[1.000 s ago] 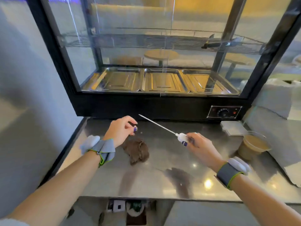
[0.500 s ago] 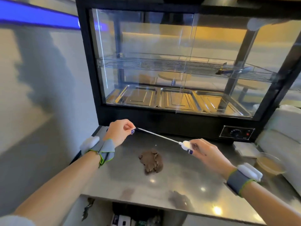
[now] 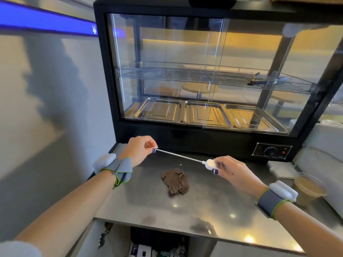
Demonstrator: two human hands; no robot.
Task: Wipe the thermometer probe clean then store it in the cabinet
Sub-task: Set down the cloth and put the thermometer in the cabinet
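Hands (image 3: pixel 141 151) (image 3: pixel 230 168) are pinching our thermometer probe (image 3: pixel 179 156) at both ends, steadying it for the cabinet (image 3: pixel 204 134) at twelve o'clock.

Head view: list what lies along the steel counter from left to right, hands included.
left hand pinching the probe tip → thermometer probe → brown cloth → right hand on the white handle → white pad → plastic cup

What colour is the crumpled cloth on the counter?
Brown, the cloth, clearest in the head view.
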